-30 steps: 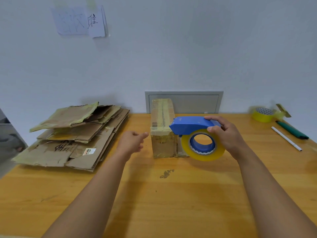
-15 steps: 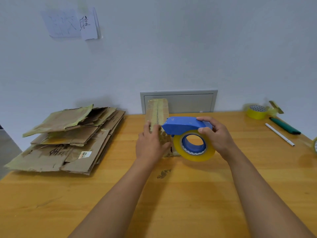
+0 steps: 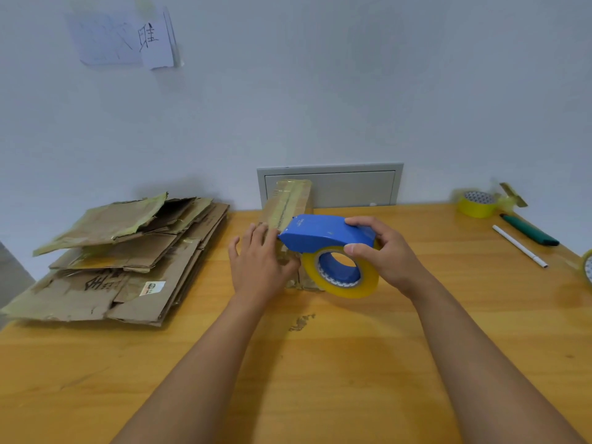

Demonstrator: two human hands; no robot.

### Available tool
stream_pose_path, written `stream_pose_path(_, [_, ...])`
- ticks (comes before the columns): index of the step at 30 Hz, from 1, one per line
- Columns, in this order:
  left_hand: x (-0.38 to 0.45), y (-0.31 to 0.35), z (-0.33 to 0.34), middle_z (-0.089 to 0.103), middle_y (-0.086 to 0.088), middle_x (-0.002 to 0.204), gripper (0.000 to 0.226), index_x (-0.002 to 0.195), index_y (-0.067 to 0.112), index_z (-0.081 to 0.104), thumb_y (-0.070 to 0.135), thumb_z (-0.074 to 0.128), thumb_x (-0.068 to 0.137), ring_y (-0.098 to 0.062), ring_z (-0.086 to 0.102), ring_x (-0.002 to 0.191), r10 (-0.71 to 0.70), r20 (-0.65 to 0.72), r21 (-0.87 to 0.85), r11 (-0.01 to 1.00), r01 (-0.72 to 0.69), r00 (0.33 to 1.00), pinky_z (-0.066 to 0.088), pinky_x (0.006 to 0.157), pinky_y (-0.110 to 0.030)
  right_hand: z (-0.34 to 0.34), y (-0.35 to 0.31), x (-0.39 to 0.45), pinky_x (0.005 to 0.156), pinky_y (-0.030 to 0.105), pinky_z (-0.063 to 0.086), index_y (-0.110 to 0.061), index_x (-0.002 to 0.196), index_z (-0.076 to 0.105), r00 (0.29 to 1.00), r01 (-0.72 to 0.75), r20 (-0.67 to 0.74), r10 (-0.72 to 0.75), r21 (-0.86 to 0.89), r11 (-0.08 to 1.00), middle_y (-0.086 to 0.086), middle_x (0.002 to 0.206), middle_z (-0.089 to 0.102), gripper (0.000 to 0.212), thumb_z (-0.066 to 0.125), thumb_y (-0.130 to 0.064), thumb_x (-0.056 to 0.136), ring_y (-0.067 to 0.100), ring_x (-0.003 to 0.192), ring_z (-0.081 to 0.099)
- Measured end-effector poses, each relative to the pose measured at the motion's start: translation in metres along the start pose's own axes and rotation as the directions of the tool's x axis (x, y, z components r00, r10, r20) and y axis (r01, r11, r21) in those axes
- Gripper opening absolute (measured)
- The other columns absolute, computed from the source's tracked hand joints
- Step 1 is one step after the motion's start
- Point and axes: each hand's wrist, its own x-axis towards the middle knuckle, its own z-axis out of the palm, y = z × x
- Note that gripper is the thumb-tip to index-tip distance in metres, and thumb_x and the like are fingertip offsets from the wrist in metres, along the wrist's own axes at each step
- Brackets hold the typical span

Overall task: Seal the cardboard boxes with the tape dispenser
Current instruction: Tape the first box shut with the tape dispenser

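Head view: a narrow brown cardboard box (image 3: 290,203) stands mid-table. The left hand (image 3: 260,263) presses flat on its near end, fingers together. The right hand (image 3: 386,256) clamps a blue tape dispenser (image 3: 323,233) beside it. Light bracing risks the box sliding, skewing the tape.

Pale blue-grey wall (image 3: 352,91) lit evenly, paper notes (image 3: 125,40) stuck high on it, grey metal panel (image 3: 352,187) set low, orange wooden table (image 3: 320,379) stood against the wall, worn patch (image 3: 302,322) marked its surface.
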Motion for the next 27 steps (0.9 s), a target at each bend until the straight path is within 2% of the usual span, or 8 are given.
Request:
stream_pose_path(5, [0.004, -0.013, -0.002, 0.049, 0.001, 0.148, 0.054, 0.127, 0.031, 0.056, 0.065, 0.056, 0.084, -0.018, 0.034, 0.144, 0.034, 0.030, 0.018, 0.999, -0.035, 0.999, 0.016, 0.117, -0.046, -0.002, -0.005, 0.001, 0.080, 0.020, 0.049, -0.057, 0.109, 0.063, 1.000, 0.013, 0.017, -0.013, 0.001, 1.000, -0.019, 0.117, 0.058, 0.039, 0.071, -0.045, 0.073, 0.003, 0.096, 0.061])
stream_pose_path(8, [0.006, -0.025, -0.003, 0.046, 0.001, 0.151, 0.056, 0.128, 0.031, 0.054, 0.066, 0.054, 0.084, -0.019, 0.031, 0.146, 0.042, 0.049, 0.029, 0.999, -0.043, 0.998, 0.014, 0.118, -0.045, -0.004, -0.007, -0.001, 0.077, 0.016, 0.048, -0.057, 0.109, 0.062, 0.999, 0.010, 0.030, -0.009, -0.013, 1.000, -0.027, 0.111, 0.057, 0.038, 0.070, -0.046, 0.073, -0.002, 0.093, 0.059])
stream_pose_path(12, [0.008, -0.039, -0.004, 0.045, 0.000, 0.152, 0.059, 0.129, 0.029, 0.053, 0.068, 0.050, 0.084, -0.020, 0.031, 0.146, 0.027, 0.040, 0.040, 0.999, -0.029, 0.999, 0.016, 0.120, -0.047, -0.008, -0.004, -0.004, 0.079, 0.018, 0.048, -0.055, 0.109, 0.063, 1.000, 0.009, 0.021, -0.009, -0.016, 1.000, -0.024, 0.112, 0.059, 0.038, 0.069, -0.045, 0.074, 0.003, 0.096, 0.061])
stream_pose_path(18, [-0.001, -0.035, -0.001, 0.051, -0.005, 0.145, 0.060, 0.136, 0.016, 0.051, 0.057, 0.054, 0.092, -0.025, 0.039, 0.141, 0.138, -0.018, 0.064, 0.989, -0.137, 0.990, 0.024, 0.117, -0.041, -0.003, -0.002, -0.006, 0.073, 0.008, 0.044, -0.060, 0.107, 0.061, 0.999, 0.010, 0.050, -0.007, -0.062, 0.998, -0.039, 0.107, 0.054, 0.039, 0.069, -0.046, 0.072, -0.008, 0.099, 0.056])
stream_pose_path(21, [0.000, -0.041, -0.006, 0.051, -0.003, 0.144, 0.058, 0.139, 0.025, 0.050, 0.052, 0.062, 0.090, -0.025, 0.040, 0.140, 0.181, 0.026, 0.051, 0.982, -0.182, 0.983, 0.024, 0.116, -0.041, 0.000, 0.000, -0.006, 0.072, 0.006, 0.044, -0.062, 0.106, 0.060, 0.998, 0.014, 0.062, -0.009, -0.088, 0.996, -0.040, 0.110, 0.053, 0.040, 0.069, -0.049, 0.069, -0.009, 0.101, 0.055])
stream_pose_path(24, [0.007, -0.044, -0.015, 0.053, 0.001, 0.144, 0.056, 0.138, 0.031, 0.052, 0.052, 0.065, 0.089, -0.021, 0.042, 0.139, 0.193, 0.072, 0.068, 0.978, -0.198, 0.979, 0.018, 0.118, -0.039, 0.003, -0.002, -0.002, 0.074, 0.011, 0.043, -0.061, 0.106, 0.061, 0.996, 0.020, 0.088, -0.009, -0.118, 0.993, -0.033, 0.113, 0.056, 0.041, 0.071, -0.050, 0.067, -0.007, 0.099, 0.056])
stream_pose_path(27, [0.013, -0.043, -0.023, 0.058, 0.003, 0.138, 0.050, 0.134, 0.031, 0.057, 0.049, 0.066, 0.088, -0.018, 0.048, 0.134, 0.206, 0.060, 0.040, 0.977, -0.209, 0.977, 0.019, 0.116, -0.038, 0.003, -0.009, 0.005, 0.077, 0.018, 0.044, -0.059, 0.105, 0.063, 0.996, 0.026, 0.086, -0.015, -0.130, 0.991, -0.028, 0.113, 0.059, 0.043, 0.070, -0.057, 0.063, -0.003, 0.098, 0.059])
